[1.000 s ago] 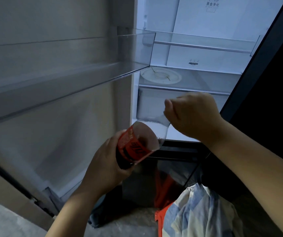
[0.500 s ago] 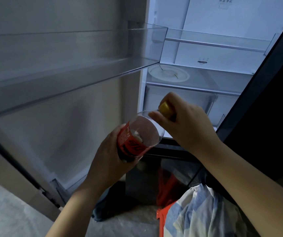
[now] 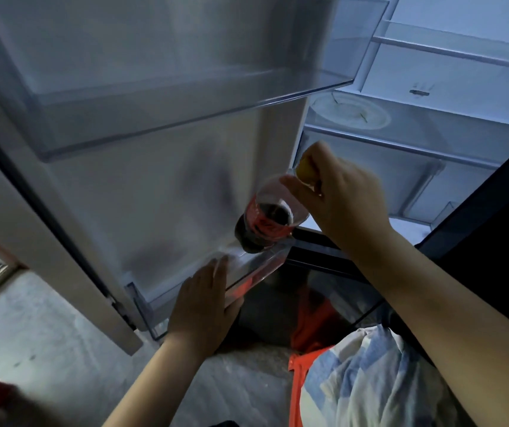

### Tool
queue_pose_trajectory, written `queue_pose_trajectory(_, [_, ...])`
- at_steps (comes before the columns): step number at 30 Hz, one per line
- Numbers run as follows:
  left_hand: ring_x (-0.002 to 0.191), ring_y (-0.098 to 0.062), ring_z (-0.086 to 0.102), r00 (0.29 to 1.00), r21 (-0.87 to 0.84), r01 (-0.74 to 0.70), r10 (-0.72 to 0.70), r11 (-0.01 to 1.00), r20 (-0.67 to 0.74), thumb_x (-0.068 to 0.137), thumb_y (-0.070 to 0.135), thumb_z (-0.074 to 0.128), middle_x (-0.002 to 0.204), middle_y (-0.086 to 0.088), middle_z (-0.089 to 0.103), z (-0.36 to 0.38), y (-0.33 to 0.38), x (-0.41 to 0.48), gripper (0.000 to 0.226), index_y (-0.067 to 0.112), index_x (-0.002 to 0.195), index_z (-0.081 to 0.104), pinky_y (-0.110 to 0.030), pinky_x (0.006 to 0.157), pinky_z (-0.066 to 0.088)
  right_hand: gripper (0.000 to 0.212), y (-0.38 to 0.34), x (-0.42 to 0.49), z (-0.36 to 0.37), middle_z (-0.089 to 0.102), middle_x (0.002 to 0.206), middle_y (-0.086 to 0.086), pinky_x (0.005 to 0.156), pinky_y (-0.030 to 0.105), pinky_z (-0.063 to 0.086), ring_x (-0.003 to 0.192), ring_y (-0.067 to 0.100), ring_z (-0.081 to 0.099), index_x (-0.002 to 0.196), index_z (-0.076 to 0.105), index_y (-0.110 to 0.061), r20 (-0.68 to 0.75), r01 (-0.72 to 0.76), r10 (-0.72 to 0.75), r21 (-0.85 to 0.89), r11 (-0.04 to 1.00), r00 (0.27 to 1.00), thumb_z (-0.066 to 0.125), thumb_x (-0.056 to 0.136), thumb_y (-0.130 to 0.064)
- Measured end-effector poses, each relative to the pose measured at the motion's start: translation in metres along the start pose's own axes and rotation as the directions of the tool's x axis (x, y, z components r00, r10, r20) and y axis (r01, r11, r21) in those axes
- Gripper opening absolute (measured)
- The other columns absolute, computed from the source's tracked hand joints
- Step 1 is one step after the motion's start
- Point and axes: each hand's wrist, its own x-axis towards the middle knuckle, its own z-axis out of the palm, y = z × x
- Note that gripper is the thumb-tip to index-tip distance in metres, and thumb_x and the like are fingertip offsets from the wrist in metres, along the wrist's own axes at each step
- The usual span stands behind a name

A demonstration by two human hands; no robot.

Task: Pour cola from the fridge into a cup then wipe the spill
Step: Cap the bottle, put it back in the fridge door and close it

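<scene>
A cola bottle [image 3: 270, 218] with a red label and a yellow cap hangs tilted over the lowest door shelf [image 3: 256, 268] of the open fridge. My right hand [image 3: 339, 198] grips it at the cap and neck. The bottle's dark base is at the shelf's clear rim. My left hand [image 3: 204, 306] lies with straight fingers on the front wall of that shelf and holds nothing. No cup or cloth for wiping shows in view.
A large clear door shelf [image 3: 185, 87] juts out overhead at the left. The lit fridge interior [image 3: 416, 134] has glass shelves and a white round plate [image 3: 350, 114]. The dark fridge edge [image 3: 478, 211] runs along the right. Striped fabric [image 3: 370, 380] and an orange object [image 3: 308, 343] lie below.
My left hand has let go of the bottle and dropped to the lower door shelf. My right hand alone now carries the bottle by its cap, lowered toward that shelf. The view tilted down.
</scene>
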Motion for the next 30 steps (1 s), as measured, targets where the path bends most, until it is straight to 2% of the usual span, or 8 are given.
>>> queue_pose_trajectory(2, [0.107, -0.029, 0.062, 1.0, 0.051, -0.003, 0.002, 0.999, 0.031, 0.087, 0.052, 0.044, 0.124, -0.012, 0.061, 0.003, -0.003, -0.002, 0.068, 0.011, 0.14, 0.04, -0.042, 0.086, 0.051, 0.037, 0.001, 0.005, 0.015, 0.038, 0.063, -0.007, 0.045, 0.013, 0.014, 0.049, 0.015, 0.031, 0.08, 0.048, -0.01, 0.037, 0.008, -0.008, -0.011, 1.0, 0.999, 0.06, 0.086, -0.045])
queue_pose_trajectory(4, [0.11, -0.029, 0.061, 0.999, 0.062, -0.046, 0.045, 0.997, 0.023, 0.088, 0.049, 0.048, 0.127, -0.011, 0.06, 0.002, -0.004, 0.002, 0.064, 0.012, 0.141, 0.042, -0.043, 0.087, 0.051, 0.036, 0.003, 0.009, 0.033, 0.041, 0.064, -0.005, 0.045, 0.015, 0.015, 0.051, 0.016, 0.035, 0.081, 0.047, -0.011, 0.102, 0.04, -0.038, -0.01, 0.999, 0.994, 0.057, 0.088, -0.045])
queue_pose_trajectory(9, [0.098, -0.028, 0.065, 0.991, 0.155, -0.119, 0.109, 0.981, 0.074, 0.082, 0.051, 0.042, 0.119, -0.01, 0.065, 0.002, -0.006, 0.003, 0.064, 0.016, 0.135, 0.051, -0.04, 0.08, 0.054, 0.036, 0.006, 0.017, 0.068, 0.044, 0.07, -0.001, 0.049, 0.028, 0.022, 0.059, 0.02, 0.041, 0.084, 0.037, -0.017, 0.23, 0.011, -0.013, 0.01, 1.0, 0.973, 0.051, 0.09, -0.05])
queue_pose_trajectory(16, [0.113, -0.024, 0.056, 0.989, 0.119, -0.113, 0.101, 0.986, 0.107, 0.089, 0.047, 0.05, 0.135, -0.003, 0.054, 0.004, -0.006, 0.004, 0.061, 0.026, 0.144, 0.036, -0.036, 0.093, 0.042, 0.039, 0.003, 0.031, 0.095, 0.048, 0.078, 0.0, 0.057, 0.038, 0.045, 0.066, 0.023, 0.05, 0.094, 0.043, -0.013, 0.24, -0.024, 0.019, 0.015, 1.0, 0.971, 0.046, 0.092, -0.052])
queue_pose_trajectory(21, [0.116, -0.022, 0.051, 0.992, 0.118, -0.092, 0.08, 0.989, 0.102, 0.091, 0.047, 0.047, 0.137, -0.001, 0.049, 0.003, -0.003, 0.002, 0.06, 0.028, 0.146, 0.031, -0.033, 0.094, 0.038, 0.043, 0.005, 0.038, 0.11, 0.06, 0.09, 0.012, 0.057, 0.034, 0.036, 0.075, 0.032, 0.057, 0.105, 0.045, -0.009, 0.219, -0.044, 0.044, -0.005, 0.999, 0.975, 0.046, 0.093, -0.05])
queue_pose_trajectory(24, [0.118, -0.021, 0.049, 0.992, 0.141, -0.082, 0.067, 0.987, 0.11, 0.092, 0.048, 0.044, 0.137, 0.001, 0.046, 0.003, -0.001, 0.002, 0.06, 0.029, 0.146, 0.028, -0.032, 0.094, 0.038, 0.046, 0.007, 0.036, 0.114, 0.062, 0.097, 0.014, 0.059, 0.035, 0.038, 0.082, 0.035, 0.059, 0.109, 0.044, -0.008, 0.221, -0.079, 0.077, 0.003, 0.997, 0.972, 0.047, 0.092, -0.051])
queue_pose_trajectory(28, [0.108, -0.025, 0.057, 0.995, 0.186, -0.067, 0.051, 0.98, 0.09, 0.085, 0.049, 0.036, 0.125, -0.003, 0.057, 0.003, 0.0, 0.001, 0.062, 0.021, 0.14, 0.041, -0.036, 0.086, 0.045, 0.061, 0.012, 0.016, 0.104, 0.054, 0.125, 0.014, 0.081, 0.039, 0.047, 0.108, 0.03, 0.056, 0.134, 0.036, -0.009, 0.18, -0.234, 0.197, 0.218, 0.947, 0.964, 0.048, 0.091, -0.051])
queue_pose_trajectory(30, [0.103, -0.028, 0.061, 0.997, 0.206, -0.061, 0.048, 0.977, 0.065, 0.08, 0.048, 0.035, 0.12, -0.007, 0.061, 0.005, 0.001, -0.001, 0.065, 0.015, 0.134, 0.05, -0.036, 0.082, 0.049, 0.05, 0.013, -0.012, 0.095, 0.053, 0.121, 0.013, 0.084, 0.036, 0.048, 0.106, 0.026, 0.055, 0.131, 0.039, -0.008, 0.099, -0.244, 0.223, 0.343, 0.907, 0.97, 0.052, 0.093, -0.038])
